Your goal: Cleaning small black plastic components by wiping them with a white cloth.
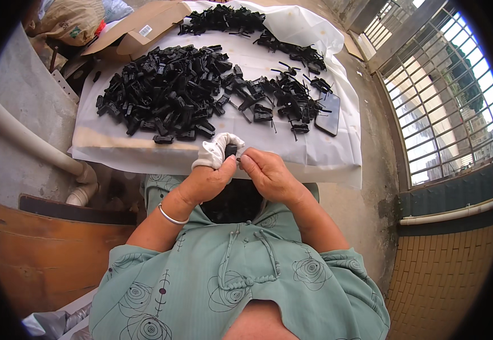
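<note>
Left fingers (229, 138) (gloved, thumb bare) hold a black piece (231, 150).

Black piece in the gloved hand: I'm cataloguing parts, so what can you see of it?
The piece is small, black and blocky, apparently plastic. The gloved left hand holds it near the sheet's front edge, partly hiding it. The right hand is close; whether its fingers touch it is unclear.

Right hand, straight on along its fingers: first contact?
Probably the black part held in the partly gloved left hand; the right hand looks very close to it, though depth is unclear.
</note>
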`<state>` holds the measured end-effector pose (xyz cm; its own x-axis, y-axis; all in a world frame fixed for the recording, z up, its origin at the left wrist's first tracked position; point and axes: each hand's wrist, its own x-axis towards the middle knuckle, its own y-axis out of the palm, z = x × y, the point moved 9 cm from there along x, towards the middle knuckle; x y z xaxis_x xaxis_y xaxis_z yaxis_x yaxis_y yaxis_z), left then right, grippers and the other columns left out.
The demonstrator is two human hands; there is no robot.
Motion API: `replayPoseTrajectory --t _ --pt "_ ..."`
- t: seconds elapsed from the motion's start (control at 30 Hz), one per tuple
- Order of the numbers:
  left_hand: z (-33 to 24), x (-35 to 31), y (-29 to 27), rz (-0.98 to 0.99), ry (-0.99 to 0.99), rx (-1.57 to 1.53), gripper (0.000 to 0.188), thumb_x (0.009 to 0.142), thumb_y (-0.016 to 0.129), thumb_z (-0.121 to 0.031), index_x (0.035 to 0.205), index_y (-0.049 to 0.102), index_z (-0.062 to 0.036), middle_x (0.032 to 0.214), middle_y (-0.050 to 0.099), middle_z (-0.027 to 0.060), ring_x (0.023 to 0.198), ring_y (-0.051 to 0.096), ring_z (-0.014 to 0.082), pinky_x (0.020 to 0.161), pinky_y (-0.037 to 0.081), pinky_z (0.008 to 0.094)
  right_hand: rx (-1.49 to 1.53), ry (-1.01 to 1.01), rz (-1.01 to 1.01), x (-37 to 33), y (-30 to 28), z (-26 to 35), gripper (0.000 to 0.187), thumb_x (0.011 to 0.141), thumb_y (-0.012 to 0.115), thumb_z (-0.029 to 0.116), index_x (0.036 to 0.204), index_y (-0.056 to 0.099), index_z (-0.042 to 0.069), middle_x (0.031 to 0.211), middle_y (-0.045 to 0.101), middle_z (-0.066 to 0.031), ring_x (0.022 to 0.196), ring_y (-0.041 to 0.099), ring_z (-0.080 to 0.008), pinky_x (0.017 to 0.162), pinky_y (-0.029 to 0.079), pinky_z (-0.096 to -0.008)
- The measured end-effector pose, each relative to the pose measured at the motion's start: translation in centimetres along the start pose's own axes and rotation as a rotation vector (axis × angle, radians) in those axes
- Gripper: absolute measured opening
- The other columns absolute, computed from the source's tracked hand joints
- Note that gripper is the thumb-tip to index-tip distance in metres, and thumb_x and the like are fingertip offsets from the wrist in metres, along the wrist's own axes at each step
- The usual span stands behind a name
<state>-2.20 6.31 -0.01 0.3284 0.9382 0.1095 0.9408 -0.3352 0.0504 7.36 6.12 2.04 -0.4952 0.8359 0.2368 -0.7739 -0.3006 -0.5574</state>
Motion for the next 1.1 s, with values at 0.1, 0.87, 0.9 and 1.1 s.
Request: replayPoseTrajectory --t 0.1,0.87,0.9,1.1 --pt "-0.8 0.3 0.4 0.005 0.158 0.177 0.022 0.082 0.042 -0.001 0.104 0.047 -0.0007 0.083 0.052 0.0044 0.078 0.051 0.0133 0.073 0.045 0.0274 0.087 0.138 -0.003 0.4 0.1 -0.8 0.021 0.091 0.049 0.018 0.081 0.052 -0.001 0.064 0.052 -0.0128 0.055 0.041 -0.023 0.055 0.04 -0.0324" --pt "-7.5 4.2 -6.2 -0.46 0.47 1.157 0.054 0.077 0.06 -0.001 0.129 0.043 -0.0002 0.126 0.047 0.018 0.117 0.046 0.0305 0.096 0.039 0.0335 -0.771 0.275 -0.126 5.9 -1.6 -8.9 0.021 0.083 0.059 0.021 0.091 0.052 0.003 0.072 0.061 -0.0147 0.068 0.061 -0.0338 0.06 0.05 -0.0404" --pt "-6.3 4.2 -6.5 -0.435 0.436 1.005 0.048 0.079 0.059 -0.001 0.125 0.047 0.0005 0.119 0.052 0.016 0.104 0.052 0.0254 0.088 0.044 0.031 -0.796 0.229 -0.152 6.2 -1.6 -9.4 0.018 0.083 0.058 0.02 0.089 0.052 0.004 0.072 0.061 -0.0144 0.066 0.061 -0.0331 0.059 0.05 -0.0405" --pt "4.4 2.6 -6.5 -0.273 -0.22 -0.003 0.019 0.092 0.048 -0.013 0.106 0.056 -0.0025 0.095 0.06 0.0092 0.065 0.057 0.0101 0.054 0.048 0.022 -0.519 0.029 -0.308 3.8 -2.3 -5.5 0.008 0.081 0.058 0.011 0.083 0.054 0.004 0.071 0.059 -0.013 0.062 0.059 -0.0307 0.056 0.048 -0.0381"
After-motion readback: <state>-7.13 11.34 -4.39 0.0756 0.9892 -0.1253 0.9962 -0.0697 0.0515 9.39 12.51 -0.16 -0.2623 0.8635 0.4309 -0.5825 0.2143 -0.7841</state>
